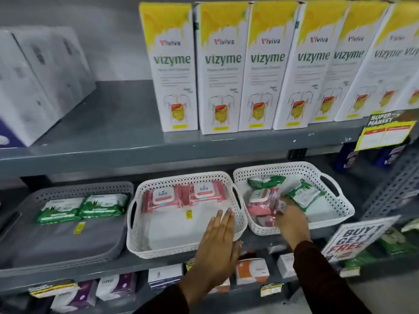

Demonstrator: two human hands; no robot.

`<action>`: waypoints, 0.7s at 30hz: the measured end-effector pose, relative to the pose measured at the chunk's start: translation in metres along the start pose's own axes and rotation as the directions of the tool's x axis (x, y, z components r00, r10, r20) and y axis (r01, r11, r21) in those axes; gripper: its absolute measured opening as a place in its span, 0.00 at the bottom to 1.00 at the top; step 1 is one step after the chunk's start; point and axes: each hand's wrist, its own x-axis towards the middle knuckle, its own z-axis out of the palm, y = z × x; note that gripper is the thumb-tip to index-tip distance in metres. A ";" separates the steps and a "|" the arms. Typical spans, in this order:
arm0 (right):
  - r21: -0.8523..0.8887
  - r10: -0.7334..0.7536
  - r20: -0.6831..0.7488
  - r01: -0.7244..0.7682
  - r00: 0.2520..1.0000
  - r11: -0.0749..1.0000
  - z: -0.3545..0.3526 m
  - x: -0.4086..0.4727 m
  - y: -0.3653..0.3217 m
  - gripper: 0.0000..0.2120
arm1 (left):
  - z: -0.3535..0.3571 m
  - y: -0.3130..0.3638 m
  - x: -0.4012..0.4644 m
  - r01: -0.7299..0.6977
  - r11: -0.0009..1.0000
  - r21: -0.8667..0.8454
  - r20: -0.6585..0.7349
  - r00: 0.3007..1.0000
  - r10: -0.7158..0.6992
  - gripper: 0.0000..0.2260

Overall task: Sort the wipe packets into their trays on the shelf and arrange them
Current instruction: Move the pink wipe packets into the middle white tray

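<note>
Three trays stand on the middle shelf. The grey tray on the left holds two green wipe packets at its back. The middle white tray has two pink wipe packets at its back. The right white tray holds a mixed heap of green packets and pink packets. My left hand lies flat, fingers straight, over the middle tray's front right corner, holding nothing. My right hand reaches into the right tray and closes on a pink packet; the grip is blurred.
A row of tall yellow-and-white boxes fills the upper shelf, with white cartons to the left. A "Buy 1 Get 1 Free" sign hangs at the right. Small boxes and purple packets sit on the lower shelf.
</note>
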 end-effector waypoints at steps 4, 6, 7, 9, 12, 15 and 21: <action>0.006 0.193 0.088 -0.194 0.977 0.981 -0.014 0.036 0.007 0.16 | 0.018 0.015 0.011 0.020 0.992 0.126 0.070 0.997 -0.029 0.30; -0.078 0.250 0.122 -0.241 0.961 0.967 -0.014 0.045 0.007 0.25 | 0.020 0.017 0.012 0.025 0.986 0.163 0.063 0.997 -0.036 0.28; -0.116 0.265 0.141 -0.250 0.954 0.961 -0.014 0.048 0.008 0.29 | 0.021 0.017 0.012 0.026 0.986 0.167 0.056 0.998 -0.036 0.28; -0.167 0.276 0.207 -0.244 0.939 0.955 -0.015 0.055 0.009 0.34 | 0.021 0.015 0.012 0.018 0.986 0.166 0.046 0.999 -0.026 0.28; -0.219 0.291 0.295 -0.231 0.910 0.948 -0.014 0.061 0.011 0.40 | 0.018 0.017 0.012 0.022 0.991 0.130 0.067 0.997 -0.031 0.27; -0.187 0.293 0.245 -0.251 0.924 0.950 -0.005 0.054 0.013 0.37 | 0.016 0.015 0.010 0.026 0.988 0.153 0.067 0.997 -0.037 0.27; -0.012 0.218 -0.079 -0.220 0.973 0.975 -0.013 0.033 -0.001 0.31 | 0.005 -0.012 -0.009 0.071 0.984 0.166 0.047 0.996 -0.080 0.27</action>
